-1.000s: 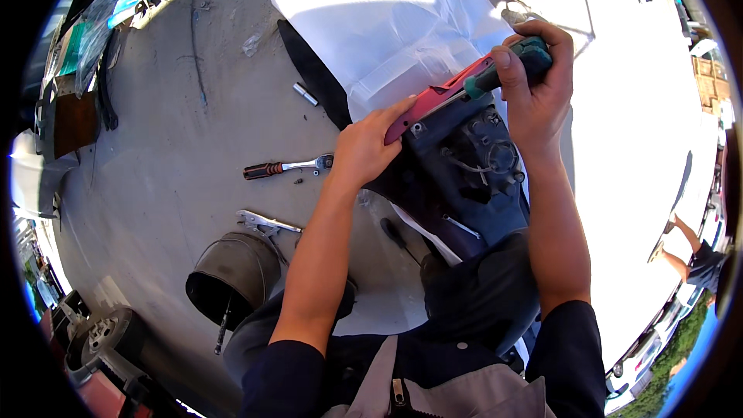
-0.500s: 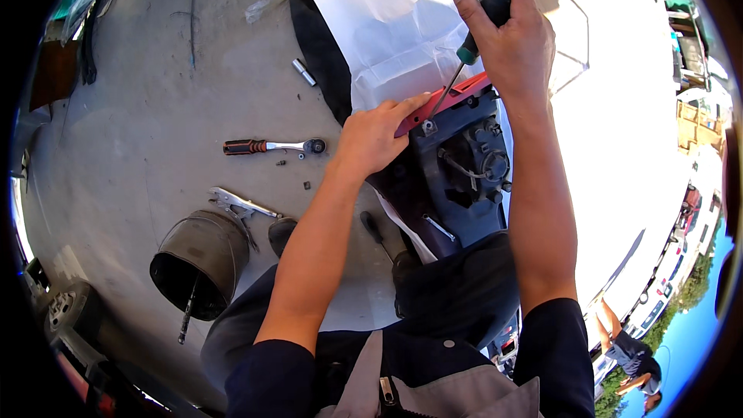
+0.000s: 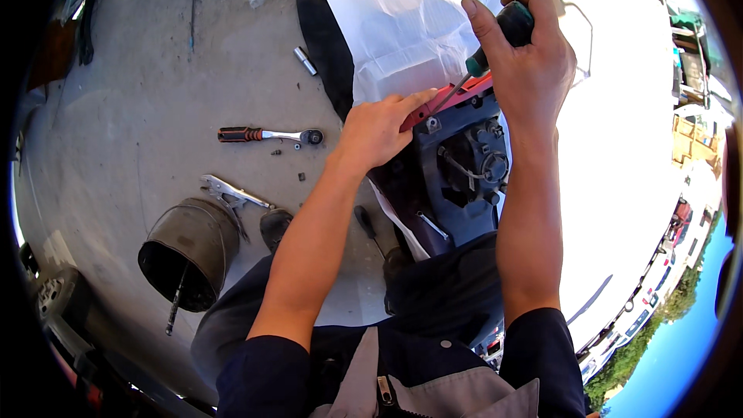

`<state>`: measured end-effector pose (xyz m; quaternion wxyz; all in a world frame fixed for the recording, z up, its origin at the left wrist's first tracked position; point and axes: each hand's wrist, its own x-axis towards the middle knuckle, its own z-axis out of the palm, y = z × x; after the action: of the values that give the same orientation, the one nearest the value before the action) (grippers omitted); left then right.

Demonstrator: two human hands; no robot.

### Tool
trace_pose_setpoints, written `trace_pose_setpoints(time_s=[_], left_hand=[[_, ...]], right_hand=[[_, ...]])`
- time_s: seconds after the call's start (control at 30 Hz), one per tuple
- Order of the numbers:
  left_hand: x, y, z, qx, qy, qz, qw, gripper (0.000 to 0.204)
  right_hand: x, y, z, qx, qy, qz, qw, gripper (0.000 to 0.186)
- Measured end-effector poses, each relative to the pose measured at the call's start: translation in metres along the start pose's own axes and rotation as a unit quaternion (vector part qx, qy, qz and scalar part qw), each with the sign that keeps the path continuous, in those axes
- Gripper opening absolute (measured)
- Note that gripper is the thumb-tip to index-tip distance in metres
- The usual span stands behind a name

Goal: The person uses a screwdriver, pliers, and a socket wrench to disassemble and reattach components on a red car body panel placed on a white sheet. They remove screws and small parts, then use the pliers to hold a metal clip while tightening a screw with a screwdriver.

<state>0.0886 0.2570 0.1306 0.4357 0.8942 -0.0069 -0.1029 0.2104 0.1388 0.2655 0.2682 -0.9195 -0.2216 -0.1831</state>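
Note:
My right hand (image 3: 534, 70) is wrapped round the black and green handle of a screwdriver (image 3: 513, 29), thumb raised along its side. The blade slants down to the left, its tip at the red strip (image 3: 453, 99) beside a small metal clip (image 3: 433, 124). My left hand (image 3: 375, 131) grips the strip's near-left end, index finger stretched along it; its other fingertips are partly hidden. Under the strip lies a black plastic housing (image 3: 457, 209) with a round cap and a short cable, resembling the back of a car headlight.
On the concrete floor at left lie a ratchet (image 3: 267, 135), a socket (image 3: 305, 61), locking pliers (image 3: 232, 191) and small fasteners. A dark bucket (image 3: 197, 224) lies tipped below them. White sheeting (image 3: 402, 23) spreads beyond the housing. Another screwdriver (image 3: 367, 224) is near my knee.
The screwdriver handle has swung right and down, so its blade leans flatter against the red strip. My left hand keeps its place on the strip. A person at lower right has left view.

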Motion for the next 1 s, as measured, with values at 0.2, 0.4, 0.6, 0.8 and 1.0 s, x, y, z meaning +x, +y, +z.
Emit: trace_pose_setpoints(time_s=[0.2,0.4,0.6,0.8,1.0], left_hand=[[0.0,0.001,-0.002,0.011,-0.027,-0.009,1.0,0.073],[0.001,0.0,0.0,0.013,-0.021,-0.004,1.0,0.073],[0.001,-0.002,0.002,0.015,-0.017,-0.004,1.0,0.072],[0.001,-0.003,0.002,0.015,-0.009,0.006,1.0,0.07],[0.001,-0.003,0.003,0.009,-0.011,-0.001,1.0,0.07]], right_hand=[[-0.013,0.002,-0.005,0.009,0.031,-0.037,0.999,0.043],[-0.006,-0.004,-0.008,0.033,0.042,-0.006,0.999,0.041],[-0.008,-0.012,-0.004,0.019,0.005,-0.004,1.0,0.041],[-0.006,-0.012,-0.001,0.024,-0.005,-0.057,0.998,0.037],[-0.008,-0.017,0.004,0.008,-0.039,-0.023,0.999,0.037]])
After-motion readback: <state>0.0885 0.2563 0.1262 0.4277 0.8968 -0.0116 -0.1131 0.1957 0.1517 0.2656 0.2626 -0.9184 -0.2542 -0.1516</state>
